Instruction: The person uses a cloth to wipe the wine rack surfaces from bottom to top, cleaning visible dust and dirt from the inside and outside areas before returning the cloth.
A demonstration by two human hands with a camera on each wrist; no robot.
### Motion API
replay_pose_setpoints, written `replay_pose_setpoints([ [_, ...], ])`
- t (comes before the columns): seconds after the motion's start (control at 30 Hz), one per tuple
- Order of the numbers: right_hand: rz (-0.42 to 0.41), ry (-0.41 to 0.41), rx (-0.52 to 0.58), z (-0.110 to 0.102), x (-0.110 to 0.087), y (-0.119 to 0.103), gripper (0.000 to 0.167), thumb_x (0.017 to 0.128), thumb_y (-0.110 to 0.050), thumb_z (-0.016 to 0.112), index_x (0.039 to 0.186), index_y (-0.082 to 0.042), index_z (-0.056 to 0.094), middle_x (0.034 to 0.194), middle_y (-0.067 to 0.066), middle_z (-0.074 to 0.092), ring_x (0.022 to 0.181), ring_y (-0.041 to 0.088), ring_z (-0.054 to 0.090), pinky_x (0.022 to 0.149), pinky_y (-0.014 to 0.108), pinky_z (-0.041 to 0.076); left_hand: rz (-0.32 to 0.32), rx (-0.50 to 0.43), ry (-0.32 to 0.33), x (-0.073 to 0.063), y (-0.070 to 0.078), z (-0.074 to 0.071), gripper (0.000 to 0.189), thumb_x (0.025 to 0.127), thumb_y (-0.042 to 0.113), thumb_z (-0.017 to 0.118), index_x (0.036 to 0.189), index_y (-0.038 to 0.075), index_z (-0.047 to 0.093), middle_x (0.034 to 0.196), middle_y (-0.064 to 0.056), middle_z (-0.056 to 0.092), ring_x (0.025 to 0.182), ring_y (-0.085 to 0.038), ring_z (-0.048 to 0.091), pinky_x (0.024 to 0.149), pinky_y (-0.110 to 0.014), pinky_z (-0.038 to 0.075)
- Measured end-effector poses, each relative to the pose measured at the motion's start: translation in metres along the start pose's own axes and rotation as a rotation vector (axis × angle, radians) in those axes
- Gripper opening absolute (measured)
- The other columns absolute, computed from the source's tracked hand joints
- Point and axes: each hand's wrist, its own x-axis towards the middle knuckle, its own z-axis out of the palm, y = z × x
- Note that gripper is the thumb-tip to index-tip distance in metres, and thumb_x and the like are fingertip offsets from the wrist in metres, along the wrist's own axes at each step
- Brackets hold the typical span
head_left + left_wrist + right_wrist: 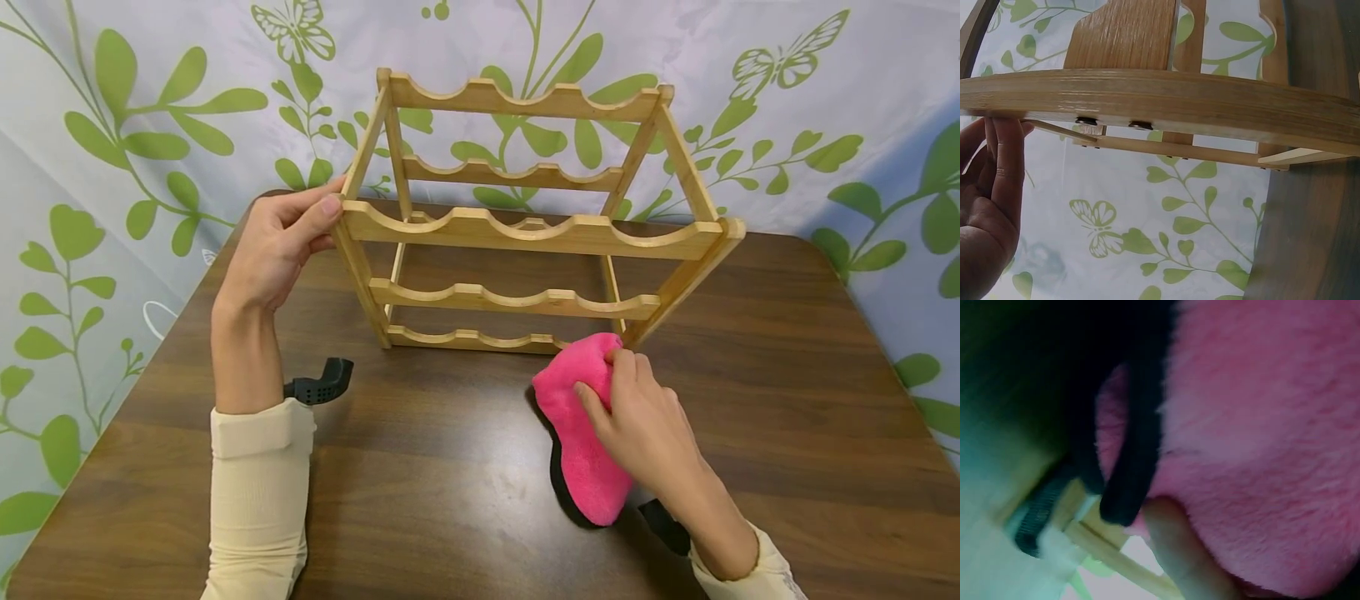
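A light wooden wine rack (532,232) with scalloped rails stands on the table. My left hand (273,242) holds its upper left front corner, thumb on the front side. In the left wrist view, fingertips (1009,140) touch the edge of a wooden post (1166,94). My right hand (648,421) pinches a fluffy pink cloth (588,450) between thumb and fingers. The cloth hangs in front of the rack's lower right front corner; whether it touches the wood I cannot tell. Up close in the right wrist view, a black strip (1141,425) runs along the pink plush (1260,425).
The brown wooden table (420,467) extends around the rack. Behind it hangs a pale curtain (187,50) printed with green leaves and butterflies. Black wrist-worn devices, such as the left one (322,383), jut out beside the wrists. A white cable loop (153,321) lies beyond the table's left edge.
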Motion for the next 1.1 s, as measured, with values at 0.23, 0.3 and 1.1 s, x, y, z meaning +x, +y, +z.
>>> replay_pose_setpoints([
  [0.23,0.12,-0.21,-0.114,0.006,0.003,0.003,0.062,0.097,-0.04,0.061,0.116,0.018,0.048,0.088,0.027,0.053,0.06,0.044,0.058,0.051,0.052,0.052,-0.001,0.009,-0.006,0.001,0.0,0.0,0.029,0.098,0.009,0.061,0.122,-0.006,0.064,0.142,-0.027,0.047,0.101,-0.02,0.065,0.08,-0.027,0.056],
  [0.3,0.137,-0.274,-0.149,0.008,0.003,0.002,0.071,0.099,-0.047,0.056,0.121,0.02,0.046,0.091,0.03,0.055,0.069,0.05,0.061,0.055,0.055,0.052,-0.001,0.01,-0.005,0.0,0.0,0.0,0.03,0.098,0.009,0.061,0.123,-0.007,0.064,0.142,-0.026,0.048,0.101,-0.019,0.064,0.08,-0.027,0.056],
  [1.1,-0.101,0.198,-0.152,-0.033,-0.008,0.026,0.019,0.1,-0.019,0.051,0.091,-0.004,0.058,0.076,0.009,0.056,0.061,0.029,0.056,0.042,0.047,0.044,-0.067,0.119,0.05,-0.016,-0.008,0.0,0.047,0.105,0.03,0.049,0.136,-0.005,0.055,0.134,-0.014,0.057,0.121,-0.022,0.055,0.105,-0.034,0.042],
])
